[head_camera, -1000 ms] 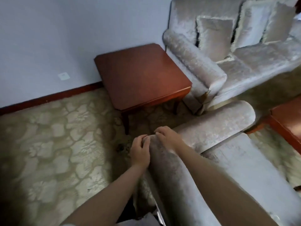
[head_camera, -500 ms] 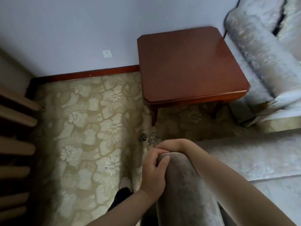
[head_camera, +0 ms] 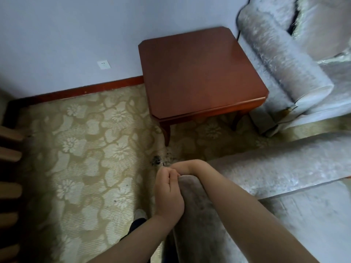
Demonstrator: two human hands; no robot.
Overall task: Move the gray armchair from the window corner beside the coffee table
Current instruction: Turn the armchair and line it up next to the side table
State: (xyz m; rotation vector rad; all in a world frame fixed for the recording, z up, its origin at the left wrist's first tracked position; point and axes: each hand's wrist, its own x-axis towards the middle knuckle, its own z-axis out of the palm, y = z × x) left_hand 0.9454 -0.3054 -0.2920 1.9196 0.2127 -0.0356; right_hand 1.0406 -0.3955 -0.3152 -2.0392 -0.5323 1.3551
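Note:
The gray velvet armchair [head_camera: 284, 179] fills the lower right; its rolled top edge [head_camera: 197, 215] runs toward me. My left hand [head_camera: 169, 196] grips the left side of that roll near its end. My right hand [head_camera: 187, 167] is curled over the far tip of the roll, its fingers hidden behind it. The brown wooden coffee table [head_camera: 199, 73] stands just beyond the chair, against the wall.
A gray sofa [head_camera: 284, 61] with a rolled arm sits right of the table. Patterned beige carpet [head_camera: 85, 149] covers the floor to the left, with dark debris near the table leg. Wooden slats [head_camera: 9, 168] line the left edge. My foot [head_camera: 139, 217] shows below my left hand.
The view has swung left and down, so the table now sits near the centre. Both hands keep their hold on the armchair's roll, the left sliding lower along its side.

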